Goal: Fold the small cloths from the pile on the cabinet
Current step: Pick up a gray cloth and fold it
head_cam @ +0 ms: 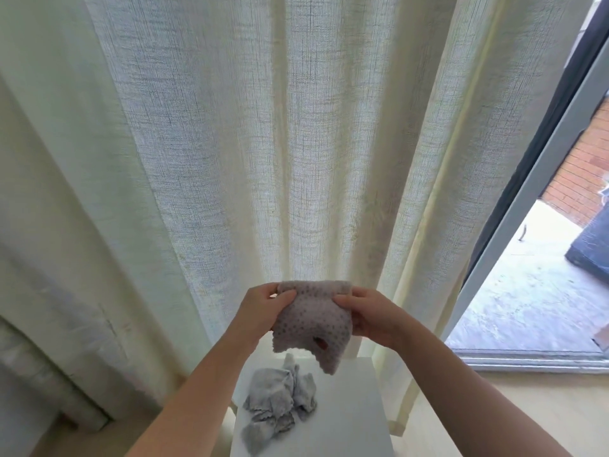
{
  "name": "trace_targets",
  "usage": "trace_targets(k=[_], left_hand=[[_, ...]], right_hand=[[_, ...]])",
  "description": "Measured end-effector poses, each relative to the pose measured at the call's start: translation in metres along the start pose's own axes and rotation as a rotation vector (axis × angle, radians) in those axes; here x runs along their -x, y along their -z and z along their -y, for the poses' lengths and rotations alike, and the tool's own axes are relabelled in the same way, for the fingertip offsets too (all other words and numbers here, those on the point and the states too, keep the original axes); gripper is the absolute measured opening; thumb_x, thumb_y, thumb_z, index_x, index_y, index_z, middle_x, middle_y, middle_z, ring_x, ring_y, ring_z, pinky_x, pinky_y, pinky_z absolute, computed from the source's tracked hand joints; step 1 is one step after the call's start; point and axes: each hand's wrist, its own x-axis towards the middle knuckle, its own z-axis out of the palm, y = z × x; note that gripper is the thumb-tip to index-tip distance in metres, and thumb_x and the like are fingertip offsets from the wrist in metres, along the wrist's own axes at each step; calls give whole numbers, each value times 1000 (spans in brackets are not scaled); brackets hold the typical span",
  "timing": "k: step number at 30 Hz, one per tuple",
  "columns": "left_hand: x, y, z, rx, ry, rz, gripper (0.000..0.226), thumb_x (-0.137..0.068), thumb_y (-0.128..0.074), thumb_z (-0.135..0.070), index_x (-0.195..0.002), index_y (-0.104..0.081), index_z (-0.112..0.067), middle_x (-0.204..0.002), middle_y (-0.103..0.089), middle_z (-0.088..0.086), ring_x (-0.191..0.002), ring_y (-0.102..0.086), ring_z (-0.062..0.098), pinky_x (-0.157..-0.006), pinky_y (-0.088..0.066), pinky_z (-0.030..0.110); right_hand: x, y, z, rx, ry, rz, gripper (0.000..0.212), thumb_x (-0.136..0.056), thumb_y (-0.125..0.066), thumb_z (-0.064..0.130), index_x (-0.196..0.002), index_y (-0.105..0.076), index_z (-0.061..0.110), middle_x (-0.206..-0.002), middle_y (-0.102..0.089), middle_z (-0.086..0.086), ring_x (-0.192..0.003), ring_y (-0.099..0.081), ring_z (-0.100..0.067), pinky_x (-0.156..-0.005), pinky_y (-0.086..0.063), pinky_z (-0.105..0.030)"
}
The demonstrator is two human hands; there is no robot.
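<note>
The left hand (263,308) and right hand (369,316) each pinch the upper part of one spotted cloth (313,321), thumbs on the near face and fingers curled behind. The left hand holds its 9 o'clock edge and the right hand its 3 o'clock edge. The cloth hangs in the air, clear of the cabinet (349,420) below.

Assessment: the step in hand appears to be spreading this cloth before the first fold. To do it well, the grips should shift to the two top corners and draw the edge taut. The lower edge should then meet the upper squarely.

Condition of the cloth: pale pinkish grey, fleecy, with darker dots. It is slack and bowed in the middle, with an uneven lower edge and a small dark mark low down.

At 6 o'clock of the held cloth, a crumpled pile (280,400) of grey cloths lies unfolded on the cabinet. A pale curtain (263,127) hangs behind.
</note>
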Motion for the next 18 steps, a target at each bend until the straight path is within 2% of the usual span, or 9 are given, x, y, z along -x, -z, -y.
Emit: trace_targets(k=[2, 4, 7, 9, 11, 13, 14, 16, 18], left_hand=[[2, 2, -1, 20, -36, 9, 9, -91, -65, -18, -95, -72, -22, -88, -74, 2, -79, -72, 18, -63, -58, 30], [5, 4, -4, 124, -51, 57, 13, -93, -61, -14, -100, -72, -20, -83, -74, 3, -71, -70, 18, -60, -57, 29], [13, 10, -14, 321, -106, 145, 22, -96, -51, -4, -99, -71, -13, -70, -69, 3, -57, -61, 12, -51, -50, 20], [18, 17, -17, 345, -163, 212, 31, -98, -41, 3, -92, -69, -5, -68, -68, 4, -56, -60, 11, -51, -50, 20], [20, 25, -18, 268, -226, 268, 33, -98, -36, 3, -91, -68, 5, -76, -69, 12, -65, -64, 17, -60, -56, 28], [21, 31, -21, 137, -289, 279, 29, -99, -44, -5, -92, -68, 9, -80, -66, 20, -72, -63, 21, -67, -57, 31], [22, 33, -22, 68, -314, 255, 22, -96, -52, -5, -87, -69, 6, -76, -65, 19, -70, -62, 19, -66, -55, 28], [22, 34, -24, -52, -353, 205, 12, -85, -68, 1, -75, -67, -5, -67, -64, 4, -64, -59, 11, -64, -50, 20], [22, 35, -24, -171, -377, 182, 20, -79, -73, 4, -78, -60, -11, -62, -59, -11, -59, -53, 5, -61, -45, 16]], right_hand=[[2, -1, 4, 51, 71, -20, 22, -98, -56, 16, -117, -64, 7, -97, -69, -14, -86, -68, -27, -72, -58, -35], [4, 0, 8, -3, 126, -2, 22, -99, -54, 14, -118, -63, 8, -98, -67, -15, -88, -65, -29, -79, -55, -40], [13, 1, 18, -144, 247, 72, 22, -96, -51, 7, -113, -67, 8, -92, -70, -10, -82, -68, -21, -74, -59, -30], [17, 3, 22, -144, 328, 98, 24, -92, -53, 5, -101, -74, 9, -92, -72, -10, -85, -69, -21, -76, -59, -29], [20, 5, 25, -113, 367, 112, 29, -95, -51, 5, -86, -78, 12, -88, -72, -8, -84, -67, -20, -75, -57, -30], [23, 7, 28, -37, 388, 137, 31, -91, -48, 13, -77, -76, 11, -82, -69, -7, -80, -65, -19, -73, -54, -29], [25, 8, 30, 11, 403, 138, 31, -90, -48, 14, -74, -74, 11, -80, -68, -7, -80, -64, -19, -73, -52, -28], [27, 8, 32, 159, 453, 88, 30, -93, -54, 9, -69, -72, 11, -78, -69, -4, -82, -66, -16, -76, -53, -26], [25, 7, 32, 305, 514, 2, 22, -87, -67, 1, -71, -71, 15, -76, -69, 2, -79, -65, -10, -77, -53, -24]])
